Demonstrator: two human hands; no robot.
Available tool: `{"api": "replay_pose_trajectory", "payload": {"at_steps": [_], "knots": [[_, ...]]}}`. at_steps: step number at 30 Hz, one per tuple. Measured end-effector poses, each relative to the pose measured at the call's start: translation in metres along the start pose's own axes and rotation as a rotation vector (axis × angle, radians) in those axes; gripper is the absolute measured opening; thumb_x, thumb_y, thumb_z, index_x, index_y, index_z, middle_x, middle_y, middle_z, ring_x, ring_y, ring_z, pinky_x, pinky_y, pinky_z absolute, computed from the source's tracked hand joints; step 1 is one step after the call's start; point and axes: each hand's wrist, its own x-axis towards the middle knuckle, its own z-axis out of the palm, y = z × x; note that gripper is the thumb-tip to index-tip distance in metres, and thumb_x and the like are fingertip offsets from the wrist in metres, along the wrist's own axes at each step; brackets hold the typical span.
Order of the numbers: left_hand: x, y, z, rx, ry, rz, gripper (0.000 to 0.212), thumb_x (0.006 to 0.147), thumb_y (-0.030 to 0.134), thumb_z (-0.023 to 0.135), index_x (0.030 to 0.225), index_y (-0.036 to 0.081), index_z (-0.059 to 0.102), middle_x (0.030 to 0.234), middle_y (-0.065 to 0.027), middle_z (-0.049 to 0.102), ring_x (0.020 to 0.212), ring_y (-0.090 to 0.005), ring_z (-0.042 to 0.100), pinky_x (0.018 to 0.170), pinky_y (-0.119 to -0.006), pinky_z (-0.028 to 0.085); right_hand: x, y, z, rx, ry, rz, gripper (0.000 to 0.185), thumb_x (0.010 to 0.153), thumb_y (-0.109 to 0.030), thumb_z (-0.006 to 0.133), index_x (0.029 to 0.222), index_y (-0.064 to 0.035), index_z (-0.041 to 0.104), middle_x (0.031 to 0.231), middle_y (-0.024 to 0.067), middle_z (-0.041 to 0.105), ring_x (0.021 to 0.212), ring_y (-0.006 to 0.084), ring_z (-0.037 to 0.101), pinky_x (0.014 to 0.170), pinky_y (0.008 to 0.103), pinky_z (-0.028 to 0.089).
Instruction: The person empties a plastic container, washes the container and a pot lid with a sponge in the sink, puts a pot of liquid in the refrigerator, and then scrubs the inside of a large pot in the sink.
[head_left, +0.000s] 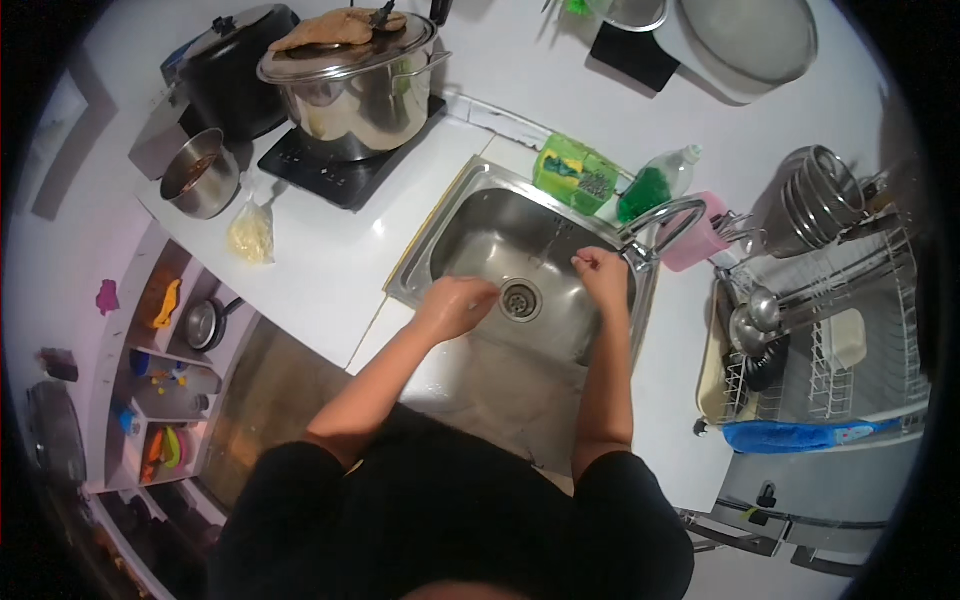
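A stainless steel sink (469, 225) lies before me, with a round drain strainer (520, 300) in its floor. Over the near left part of the basin is my left hand (457, 306), back up, its fingers bent downward and partly hidden. No object shows in it. My right hand (602, 274) hovers over the basin's right side, fingers curled in and nothing visible between them. Just right of that hand stands a chrome faucet (643, 255). A thin wet streak (553, 241) marks the far wall of the basin.
Behind the sink are a green sponge packet (574, 174), a bottle of green liquid (652, 191) and a pink utensil holder (686, 236). A wire dish rack (832, 375) stands right. Leftward are a lidded steel pot (360, 97) on an induction cooktop (322, 171), a saucepan (201, 176) and a plastic bag (251, 232).
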Motion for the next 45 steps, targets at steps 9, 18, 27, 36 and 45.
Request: {"api": "replay_pose_trajectory", "payload": {"at_steps": [9, 18, 27, 36, 45], "knots": [[-0.080, -0.013, -0.068, -0.263, 0.042, -0.517, 0.012, 0.077, 0.010, 0.059, 0.086, 0.006, 0.066, 0.068, -0.0026, 0.062, 0.058, -0.0052, 0.053, 0.054, -0.020, 0.043, 0.011, 0.057, 0.060, 0.300, -0.450, -0.165, 0.017, 0.082, -0.017, 0.052, 0.084, -0.0031, 0.062, 0.095, 0.0066, 0.061, 0.082, 0.0211, 0.059, 0.068, 0.0319, 0.047], [-0.154, -0.056, -0.126, -0.191, 0.403, -0.721, 0.012, 0.077, 0.009, 0.060, 0.085, 0.001, 0.064, 0.060, 0.0043, 0.053, 0.057, -0.0021, 0.043, 0.052, -0.018, 0.037, 0.009, -0.035, 0.059, 0.770, -0.447, 0.086, 0.008, 0.075, -0.009, 0.058, 0.081, -0.0072, 0.064, 0.097, 0.0110, 0.060, 0.085, 0.0240, 0.058, 0.071, 0.0384, 0.046], [-0.175, -0.149, -0.235, -0.156, 0.849, -0.676, 0.017, 0.077, 0.019, 0.057, 0.086, 0.005, 0.064, 0.067, 0.0019, 0.059, 0.060, -0.0033, 0.050, 0.056, -0.019, 0.041, -0.038, -0.038, 0.061, 0.072, -0.106, -0.031, 0.009, 0.073, -0.005, 0.062, 0.079, 0.0012, 0.063, 0.064, 0.0048, 0.059, 0.056, 0.0089, 0.053, 0.056, 0.0234, 0.044], [-0.108, -0.271, -0.420, -0.575, 1.065, -1.032, 0.062, 0.071, 0.040, 0.059, 0.120, 0.007, 0.040, 0.108, -0.0141, 0.049, 0.071, -0.0218, 0.055, 0.057, -0.030, 0.046, -0.062, -0.097, 0.140, 0.065, -0.202, 0.037, 0.009, 0.074, -0.003, 0.059, 0.082, 0.0011, 0.063, 0.064, 0.0041, 0.059, 0.059, 0.0076, 0.053, 0.057, 0.0217, 0.043], [-0.120, -0.383, -0.483, -1.302, 0.163, -0.761, 0.046, 0.075, 0.023, 0.056, 0.110, -0.003, 0.039, 0.096, -0.0198, 0.051, 0.083, -0.0306, 0.058, 0.071, -0.037, 0.053, -0.074, -0.206, 0.164, 0.107, -0.252, 0.111, 0.018, 0.073, -0.011, 0.065, 0.088, -0.0016, 0.063, 0.079, 0.0107, 0.065, 0.069, 0.0163, 0.061, 0.065, 0.0261, 0.048]]}}
